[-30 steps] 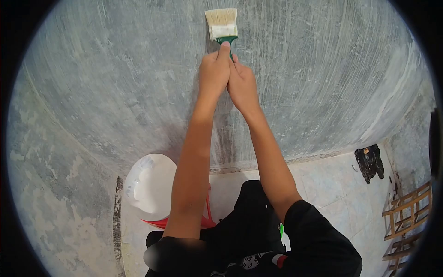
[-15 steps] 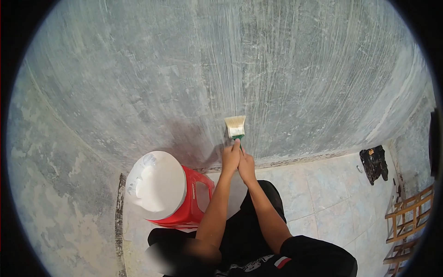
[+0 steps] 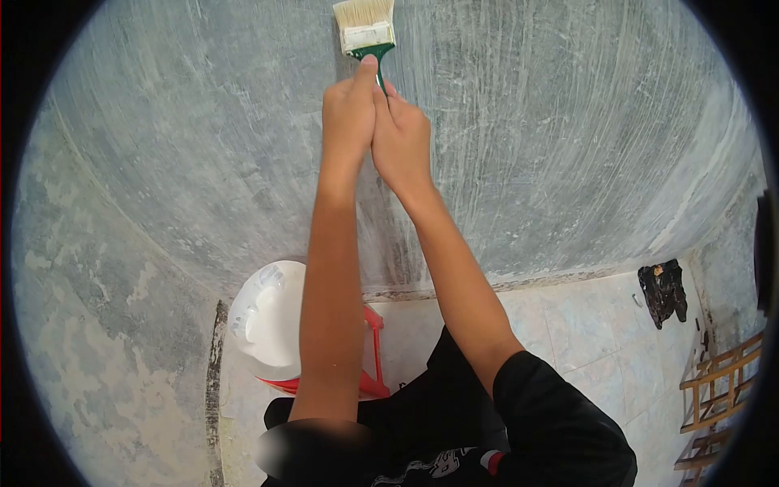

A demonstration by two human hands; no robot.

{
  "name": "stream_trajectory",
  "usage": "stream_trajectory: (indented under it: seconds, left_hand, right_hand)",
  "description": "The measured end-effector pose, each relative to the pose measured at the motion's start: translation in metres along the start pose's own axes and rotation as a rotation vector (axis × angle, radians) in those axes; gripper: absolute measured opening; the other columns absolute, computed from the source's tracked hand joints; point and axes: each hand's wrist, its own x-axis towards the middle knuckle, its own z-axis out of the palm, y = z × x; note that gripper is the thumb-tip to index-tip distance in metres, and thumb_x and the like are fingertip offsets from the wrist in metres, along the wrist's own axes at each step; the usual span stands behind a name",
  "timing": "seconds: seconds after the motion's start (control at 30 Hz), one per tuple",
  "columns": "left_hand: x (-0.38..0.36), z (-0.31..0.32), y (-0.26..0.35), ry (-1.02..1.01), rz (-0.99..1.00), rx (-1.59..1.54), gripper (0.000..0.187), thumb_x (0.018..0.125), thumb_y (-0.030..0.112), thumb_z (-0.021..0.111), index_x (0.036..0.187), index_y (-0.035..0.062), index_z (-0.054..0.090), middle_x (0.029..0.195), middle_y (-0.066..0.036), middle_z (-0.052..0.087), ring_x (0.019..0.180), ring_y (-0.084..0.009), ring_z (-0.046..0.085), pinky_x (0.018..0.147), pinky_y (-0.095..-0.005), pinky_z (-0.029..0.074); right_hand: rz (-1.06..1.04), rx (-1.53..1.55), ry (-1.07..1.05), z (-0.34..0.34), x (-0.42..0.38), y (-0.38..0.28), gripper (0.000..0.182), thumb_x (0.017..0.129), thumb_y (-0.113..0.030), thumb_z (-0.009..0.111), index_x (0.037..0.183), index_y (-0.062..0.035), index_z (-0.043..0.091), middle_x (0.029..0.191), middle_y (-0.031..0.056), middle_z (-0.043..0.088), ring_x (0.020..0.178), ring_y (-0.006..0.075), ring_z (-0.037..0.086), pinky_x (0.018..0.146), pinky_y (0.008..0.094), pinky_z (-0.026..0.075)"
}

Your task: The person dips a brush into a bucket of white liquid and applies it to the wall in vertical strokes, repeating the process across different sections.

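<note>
Green-handled brush (image 3: pixel 367 36), head just beyond fingers (image 3: pixel 369 66), bristles pointing away from them, against or near grey wall (image 3: pixel 535 138); contact unclear. Left hand (image 3: pixel 349 120) and right hand (image 3: pixel 403 146) together, closed round handle, right fingertips partly hidden. White tub (image 3: pixel 272 365) on red stand (image 3: pixel 377 357), well below fingers, leftward. Left forearm (image 3: pixel 331 284) crosses tub in view: dropped elbow could tip it; loosened grip could let brush twist.

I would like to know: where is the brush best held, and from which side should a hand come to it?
The brush is probably best held by its green handle, coming from below: it narrows and points downward, while the wide bristles point up the wall. The left hand and right hand close around it together.
</note>
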Motion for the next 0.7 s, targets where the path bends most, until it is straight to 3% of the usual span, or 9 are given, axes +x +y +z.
stream_trajectory:
  seconds: [0.1,0.17,0.23,0.3,0.37,0.47,0.53,0.6,0.7]
  left_hand:
    - [0.013,-0.007,-0.027,0.002,-0.011,0.086,0.057,0.103,0.041,0.056,0.074,-0.0073,0.063,0.067,-0.010,0.061,0.064,-0.0162,0.054,0.062,-0.0385,0.044]
    - [-0.007,-0.007,-0.063,0.045,0.001,0.278,0.058,0.103,0.042,0.056,0.077,-0.0091,0.062,0.066,-0.014,0.059,0.066,-0.0178,0.054,0.065,-0.0410,0.044]
    - [-0.039,-0.006,-0.105,0.070,-0.100,0.222,0.056,0.105,0.042,0.056,0.076,-0.0056,0.062,0.070,-0.005,0.059,0.070,-0.0127,0.049,0.064,-0.0373,0.043]
    - [-0.079,-0.007,-0.138,0.077,-0.180,0.188,0.055,0.105,0.041,0.055,0.075,-0.0054,0.062,0.069,-0.004,0.058,0.072,-0.0110,0.048,0.064,-0.0369,0.044]
    - [-0.114,-0.007,-0.170,0.113,-0.319,0.223,0.056,0.105,0.040,0.055,0.075,-0.0056,0.064,0.068,-0.006,0.060,0.070,-0.0120,0.051,0.064,-0.0373,0.044]
    - [-0.160,-0.014,-0.211,0.097,-0.370,0.264,0.055,0.104,0.040,0.056,0.076,-0.0063,0.066,0.068,-0.009,0.063,0.066,-0.0152,0.056,0.064,-0.0380,0.046]
    - [-0.188,-0.018,-0.217,0.094,-0.399,0.292,0.055,0.104,0.040,0.057,0.076,-0.0067,0.067,0.068,-0.011,0.063,0.065,-0.0163,0.057,0.064,-0.0380,0.046]
    - [-0.208,-0.021,-0.217,0.072,-0.577,0.180,0.055,0.103,0.040,0.058,0.075,-0.0062,0.067,0.068,-0.009,0.063,0.064,-0.0163,0.056,0.064,-0.0362,0.046]
    - [-0.217,-0.019,-0.189,0.109,-0.584,0.042,0.056,0.103,0.040,0.057,0.073,-0.0068,0.064,0.063,-0.008,0.062,0.060,-0.0165,0.056,0.059,-0.0392,0.042]
  right_hand:
    - [0.079,-0.034,-0.079,0.011,0.002,0.037,0.043,0.105,-0.032,0.051,0.106,0.0078,0.068,0.078,0.0327,0.063,0.076,0.0434,0.069,0.070,0.0444,0.051]
    - [0.168,0.074,-0.099,0.009,-0.026,0.072,0.045,0.106,-0.032,0.051,0.106,0.0104,0.067,0.080,0.0311,0.066,0.079,0.0349,0.071,0.075,0.0435,0.051]
    - [0.162,0.115,0.027,0.006,-0.066,0.097,0.046,0.106,-0.032,0.052,0.107,0.0125,0.065,0.082,0.0251,0.070,0.079,0.0229,0.068,0.077,0.0391,0.050]
    - [0.444,0.093,-0.093,-0.016,-0.106,0.112,0.045,0.106,-0.031,0.054,0.111,0.0123,0.066,0.083,0.0175,0.071,0.080,0.0165,0.062,0.077,0.0354,0.050]
    - [0.522,0.098,-0.089,-0.027,-0.147,0.132,0.044,0.106,-0.030,0.054,0.112,0.0118,0.066,0.080,0.0146,0.069,0.079,0.0136,0.059,0.076,0.0331,0.049]
    - [0.745,0.133,-0.071,-0.040,-0.195,0.141,0.042,0.106,-0.028,0.054,0.111,0.0122,0.066,0.080,0.0152,0.068,0.081,0.0122,0.057,0.076,0.0317,0.049]
    - [0.838,0.156,-0.092,-0.049,-0.223,0.148,0.041,0.106,-0.027,0.054,0.111,0.0123,0.066,0.084,0.0204,0.070,0.087,0.0157,0.066,0.080,0.0320,0.050]
    - [0.736,0.035,-0.119,-0.058,-0.257,0.158,0.040,0.105,-0.026,0.054,0.113,0.0116,0.066,0.089,0.0234,0.071,0.093,0.0200,0.069,0.082,0.0332,0.051]
    - [0.505,-0.063,-0.129,-0.057,-0.247,0.130,0.039,0.104,-0.025,0.055,0.116,0.0101,0.066,0.097,0.0283,0.071,0.102,0.0290,0.072,0.085,0.0363,0.053]
